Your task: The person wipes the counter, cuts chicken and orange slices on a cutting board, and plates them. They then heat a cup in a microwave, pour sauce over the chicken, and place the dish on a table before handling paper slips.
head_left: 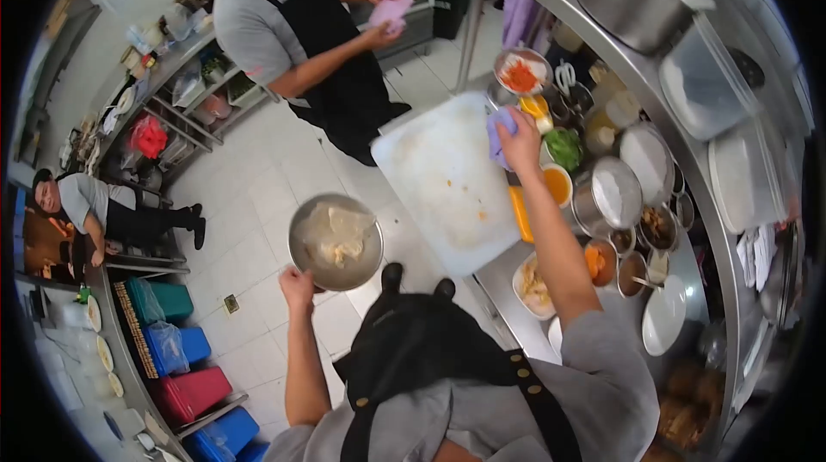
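Note:
My left hand (298, 287) grips the rim of a round metal bowl (310, 234), held out over the floor. Pale, wet-looking food (340, 238) lies in it. My right hand (521, 145) is closed on a purple cloth (499, 133) at the right edge of a white cutting board (439, 187). A few orange crumbs are scattered on the board. Beside my right forearm are a cup of orange sauce (557, 184), a bowl of green leaves (564, 150) and a yellow-handled item (520, 212).
A co-worker (297, 40) stands beyond the board, holding a pink cloth (391, 13). Another person (112, 204) is at the far left. Metal containers (615, 191) crowd the right counter beneath a steel shelf (619, 58). Coloured bins (185, 389) line the lower left.

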### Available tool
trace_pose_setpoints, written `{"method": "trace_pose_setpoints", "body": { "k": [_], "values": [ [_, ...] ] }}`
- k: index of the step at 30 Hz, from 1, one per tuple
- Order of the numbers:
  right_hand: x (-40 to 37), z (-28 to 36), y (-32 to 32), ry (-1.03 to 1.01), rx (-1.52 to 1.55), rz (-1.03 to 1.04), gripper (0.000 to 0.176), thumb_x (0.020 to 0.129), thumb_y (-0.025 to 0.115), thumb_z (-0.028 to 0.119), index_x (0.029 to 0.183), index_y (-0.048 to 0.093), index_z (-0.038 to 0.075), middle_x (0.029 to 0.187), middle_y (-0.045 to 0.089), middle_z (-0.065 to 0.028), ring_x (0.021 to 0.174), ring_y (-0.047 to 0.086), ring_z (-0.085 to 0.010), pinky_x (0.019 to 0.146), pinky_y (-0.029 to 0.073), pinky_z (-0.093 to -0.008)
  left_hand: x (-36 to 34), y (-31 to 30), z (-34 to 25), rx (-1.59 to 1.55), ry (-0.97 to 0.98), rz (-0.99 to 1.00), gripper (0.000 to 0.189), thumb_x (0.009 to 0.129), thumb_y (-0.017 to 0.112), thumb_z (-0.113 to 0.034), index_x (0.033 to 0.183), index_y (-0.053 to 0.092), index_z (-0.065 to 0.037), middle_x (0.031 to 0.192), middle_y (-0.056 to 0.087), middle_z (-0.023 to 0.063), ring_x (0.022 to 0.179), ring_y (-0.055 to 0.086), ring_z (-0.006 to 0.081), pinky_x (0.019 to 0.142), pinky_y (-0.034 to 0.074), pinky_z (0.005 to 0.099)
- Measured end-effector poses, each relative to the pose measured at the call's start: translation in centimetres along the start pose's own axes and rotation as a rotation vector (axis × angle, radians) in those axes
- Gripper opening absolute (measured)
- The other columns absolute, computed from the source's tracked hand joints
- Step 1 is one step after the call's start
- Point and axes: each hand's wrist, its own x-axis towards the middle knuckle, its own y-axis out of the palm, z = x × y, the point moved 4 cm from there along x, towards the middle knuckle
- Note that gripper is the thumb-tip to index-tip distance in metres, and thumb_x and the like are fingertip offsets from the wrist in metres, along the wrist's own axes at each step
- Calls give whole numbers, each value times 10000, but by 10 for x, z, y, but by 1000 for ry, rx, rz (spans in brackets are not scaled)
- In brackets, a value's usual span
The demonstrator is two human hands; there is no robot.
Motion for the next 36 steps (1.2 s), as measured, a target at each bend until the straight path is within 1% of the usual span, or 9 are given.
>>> {"method": "trace_pose_setpoints", "body": {
  "k": [5,9,12,17,20,21,27,30,36],
  "values": [
    [34,-55,125,193,-356,337,316,787,590,177,1071,625,43,1031,595,-191,979,577,-361,850,468,-434,8,65,59,-197,-106,-70,278,723,591,31,611,356,-65,568,486,83,450,571,222,383,559,420],
    [-49,5,206,-168,-311,507,265,719,574,101,967,647,41,1053,605,-212,973,576,-363,870,459,-452,17,119,50,-247,-149,17,248,718,580,21,618,368,-63,564,468,66,450,544,200,386,540,397],
    [-72,65,157,-20,-85,548,381,679,663,131,1050,641,45,1093,608,-187,1043,568,-340,919,455,-401,20,121,37,-47,-42,48,263,713,593,13,597,369,-62,556,460,63,469,538,185,394,508,369],
    [-15,-76,86,290,-409,432,422,690,658,93,1109,620,57,1105,612,-186,1017,586,-356,907,471,-394,6,106,0,-14,-155,103,274,660,642,-86,566,390,-34,524,495,117,508,557,209,491,470,381],
    [-78,-20,160,-255,-283,510,407,691,644,114,1093,631,56,1113,603,-196,1036,569,-364,922,456,-410,24,115,34,229,18,133,233,679,651,-113,570,459,-38,551,545,123,525,587,221,487,483,395],
    [-91,33,154,-92,-281,461,401,675,639,133,1069,642,55,1088,610,-203,1041,561,-365,925,445,-424,24,115,38,445,144,138,220,684,657,-115,573,482,-42,562,562,119,522,588,218,482,485,393],
    [-134,12,2,408,-513,298,380,680,635,146,1052,641,68,1045,602,-222,989,576,-388,893,463,-422,22,109,18,-207,-189,423,268,757,583,17,611,365,-39,577,515,95,437,552,186,357,503,321],
    [-179,17,72,140,-701,296,480,692,662,143,1158,569,77,1055,566,-232,1003,557,-391,886,457,-442,23,111,18,-199,-206,434,240,765,571,24,637,382,-49,612,545,138,463,578,221,356,498,319],
    [-100,46,82,183,-406,186,391,691,661,140,1075,619,78,1086,571,-225,994,565,-378,850,466,-451,33,109,12,-209,-222,406,298,753,624,-2,617,361,-42,600,542,112,437,571,203,342,472,313]
  ]
}}
